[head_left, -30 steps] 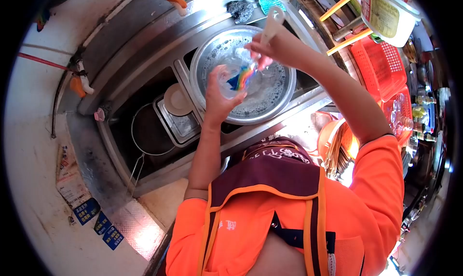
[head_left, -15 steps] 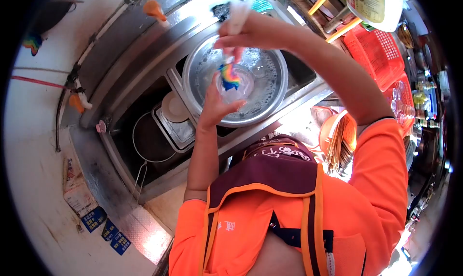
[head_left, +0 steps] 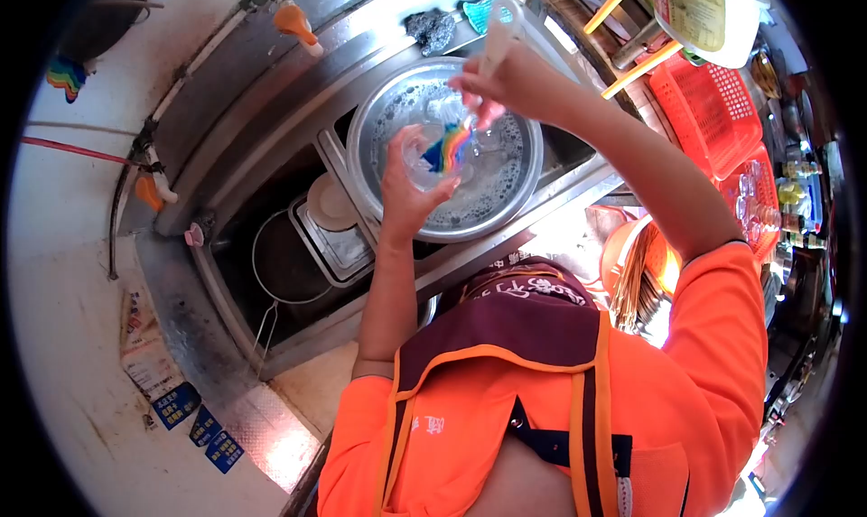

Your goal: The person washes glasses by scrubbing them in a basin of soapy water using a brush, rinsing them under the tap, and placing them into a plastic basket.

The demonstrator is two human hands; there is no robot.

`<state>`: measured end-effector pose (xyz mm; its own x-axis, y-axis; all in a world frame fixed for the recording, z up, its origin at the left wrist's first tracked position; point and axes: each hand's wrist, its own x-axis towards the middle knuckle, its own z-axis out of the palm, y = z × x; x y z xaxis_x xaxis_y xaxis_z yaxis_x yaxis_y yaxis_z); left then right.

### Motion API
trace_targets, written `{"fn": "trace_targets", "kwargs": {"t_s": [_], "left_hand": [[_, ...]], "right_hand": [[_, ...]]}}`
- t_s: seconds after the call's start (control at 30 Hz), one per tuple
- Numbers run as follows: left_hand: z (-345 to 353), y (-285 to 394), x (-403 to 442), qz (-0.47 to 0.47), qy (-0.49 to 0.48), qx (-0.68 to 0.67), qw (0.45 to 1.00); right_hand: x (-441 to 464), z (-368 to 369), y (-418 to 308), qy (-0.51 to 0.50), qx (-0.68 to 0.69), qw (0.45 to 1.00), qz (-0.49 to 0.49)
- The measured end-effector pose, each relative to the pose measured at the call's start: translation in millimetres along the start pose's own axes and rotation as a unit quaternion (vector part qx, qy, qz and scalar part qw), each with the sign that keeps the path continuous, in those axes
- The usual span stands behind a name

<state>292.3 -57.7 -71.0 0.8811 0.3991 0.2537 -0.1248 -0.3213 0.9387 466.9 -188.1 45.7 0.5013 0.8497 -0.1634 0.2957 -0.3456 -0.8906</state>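
Observation:
Over a round metal basin (head_left: 492,212) of soapy water, my left hand (head_left: 408,187) is wrapped round a clear cup (head_left: 416,156). My right hand (head_left: 506,82) grips a brush by its pale handle (head_left: 499,35). The brush's rainbow-coloured head (head_left: 449,149) is at the mouth of the cup; whether it touches the inside is unclear. Other clear items lie in the water, hard to make out.
Left of the basin, a sink compartment holds a strainer (head_left: 291,299), a metal tray (head_left: 348,255) and a round pale lid (head_left: 330,202). A scouring pad (head_left: 430,30) and turquoise cloth (head_left: 479,14) lie behind. Red baskets (head_left: 709,111) stand at right.
Since half a second ago, my right hand and the brush have moved right and slightly down, and the handle tilts right. My left hand still holds the cup. The camera view has shifted slightly.

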Motion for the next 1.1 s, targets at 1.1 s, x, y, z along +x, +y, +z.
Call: {"fn": "trace_targets", "kwargs": {"t_s": [1.1], "left_hand": [[9.7, 10.2, 12.2, -0.001, -0.011, -0.045, 0.999]], "right_hand": [[10.8, -19.2, -11.2, 0.016, -0.032, 0.998, -0.049]]}}
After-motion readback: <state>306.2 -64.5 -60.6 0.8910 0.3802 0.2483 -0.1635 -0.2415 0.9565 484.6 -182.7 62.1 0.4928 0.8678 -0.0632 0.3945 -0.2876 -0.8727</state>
